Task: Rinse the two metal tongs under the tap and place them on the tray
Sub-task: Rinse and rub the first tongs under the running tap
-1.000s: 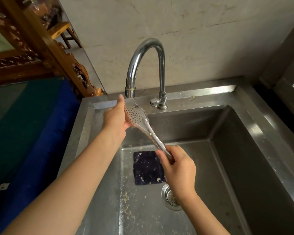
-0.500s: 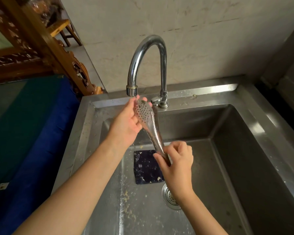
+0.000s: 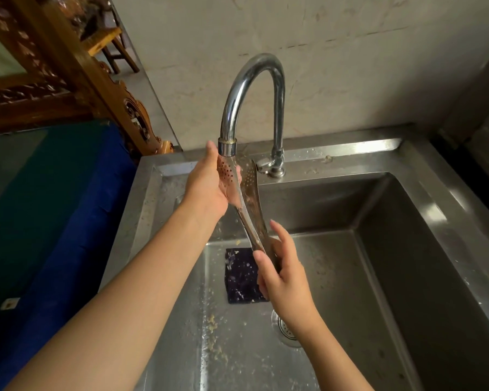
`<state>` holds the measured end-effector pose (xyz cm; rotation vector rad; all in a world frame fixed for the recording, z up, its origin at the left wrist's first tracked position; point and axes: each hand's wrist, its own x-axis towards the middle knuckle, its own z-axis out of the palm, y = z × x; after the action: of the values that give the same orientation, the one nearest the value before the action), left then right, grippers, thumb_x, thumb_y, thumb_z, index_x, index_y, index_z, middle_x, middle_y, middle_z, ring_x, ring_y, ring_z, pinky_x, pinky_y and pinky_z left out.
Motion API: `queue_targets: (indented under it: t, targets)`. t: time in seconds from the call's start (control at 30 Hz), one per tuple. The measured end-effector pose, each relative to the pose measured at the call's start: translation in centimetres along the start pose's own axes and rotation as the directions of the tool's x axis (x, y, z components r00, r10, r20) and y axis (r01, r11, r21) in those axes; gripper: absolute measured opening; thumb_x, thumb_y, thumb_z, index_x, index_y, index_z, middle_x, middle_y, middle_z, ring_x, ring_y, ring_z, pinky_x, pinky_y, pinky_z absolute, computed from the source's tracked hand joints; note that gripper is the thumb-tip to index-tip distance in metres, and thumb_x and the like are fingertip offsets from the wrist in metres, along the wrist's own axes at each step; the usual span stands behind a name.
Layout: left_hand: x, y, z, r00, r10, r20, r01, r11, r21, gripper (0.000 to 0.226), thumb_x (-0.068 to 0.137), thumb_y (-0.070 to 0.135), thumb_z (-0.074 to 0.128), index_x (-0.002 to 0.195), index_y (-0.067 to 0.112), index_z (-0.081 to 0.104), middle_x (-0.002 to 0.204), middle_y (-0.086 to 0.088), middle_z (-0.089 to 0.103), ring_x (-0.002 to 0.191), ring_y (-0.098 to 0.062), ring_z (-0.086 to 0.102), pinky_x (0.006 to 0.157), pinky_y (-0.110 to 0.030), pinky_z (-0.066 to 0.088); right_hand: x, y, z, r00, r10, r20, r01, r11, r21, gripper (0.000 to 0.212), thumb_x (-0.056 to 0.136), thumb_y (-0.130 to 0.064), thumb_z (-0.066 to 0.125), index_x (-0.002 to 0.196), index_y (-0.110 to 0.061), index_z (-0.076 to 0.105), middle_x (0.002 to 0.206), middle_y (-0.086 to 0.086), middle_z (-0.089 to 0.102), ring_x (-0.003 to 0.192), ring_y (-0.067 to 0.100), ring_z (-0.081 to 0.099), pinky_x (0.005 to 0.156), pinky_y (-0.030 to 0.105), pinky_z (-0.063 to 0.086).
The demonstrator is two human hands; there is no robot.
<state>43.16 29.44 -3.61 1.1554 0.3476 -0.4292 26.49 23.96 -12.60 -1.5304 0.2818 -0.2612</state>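
- Tongs (image 3: 251, 204) over the sink's (image 3: 407, 249) rear left, perforated tips just under the tap (image 3: 251, 80) spout.
- Right hand (image 3: 283, 275) grips the handle end.
- Left hand (image 3: 209, 187), fingers straight, palm against one tip.
- Dark pad (image 3: 242, 277) on the sink floor beside the drain (image 3: 284, 328).

We get soft, even daylight, moderately bright, with the strongest glare in patches on the sink rim (image 3: 435, 213) at the right of the frame. Pale highlights run along the curve of the tap (image 3: 237, 97) and glint on the wet tongs (image 3: 250, 193). The blue cloth (image 3: 91, 207) at lower left sinks into deep shadow. Straight edges bow toward the frame borders, and we find the whole picture slightly soft, most at the bottom.
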Motion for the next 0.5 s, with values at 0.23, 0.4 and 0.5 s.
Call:
queue_targets:
  t: [0.23, 0.4, 0.5]
  targets:
    - [0.3, 0.3, -2.6, 0.994, 0.071, -0.082, -0.071, 0.997, -0.005, 0.035, 0.092, 0.045, 0.045, 0.095, 0.015, 0.062, 0.110, -0.008, 0.064, 0.108, -0.025, 0.060, 0.096, -0.044, 0.047, -1.5, -0.3, 0.1, 0.997, 0.058, 0.059, -0.068, 0.979, 0.194, 0.038, 0.094, -0.017, 0.050, 0.109, -0.050, 0.060, 0.069, 0.004, 0.052, 0.045, 0.003, 0.035, 0.042, 0.016, 0.032]
    - [1.1, -1.5, -4.4, 0.986, 0.074, -0.148, -0.058, 0.993, 0.105, 0.019, 0.092, 0.022, 0.054, 0.103, 0.012, 0.066, 0.111, -0.008, 0.066, 0.105, -0.022, 0.063, 0.097, -0.040, 0.048, -3.0, -0.1, 0.5, 0.997, 0.050, 0.053, -0.056, 0.993, 0.108, 0.033, 0.092, -0.021, 0.053, 0.112, -0.047, 0.058, 0.058, -0.010, 0.048, 0.044, 0.003, 0.037, 0.044, 0.013, 0.034]
    - [1.0, -3.2, -5.0, 0.997, -0.047, -0.056, 0.056, 0.983, 0.174, 0.018, 0.093, 0.017, 0.050, 0.097, 0.009, 0.065, 0.091, -0.005, 0.073, 0.084, -0.017, 0.069, 0.070, -0.034, 0.058, -3.4, -0.1, 0.6, 0.995, 0.085, 0.042, -0.089, 0.990, 0.112, 0.035, 0.091, -0.023, 0.056, 0.110, -0.053, 0.057, 0.055, -0.010, 0.047, 0.043, 0.004, 0.034, 0.041, 0.016, 0.033]
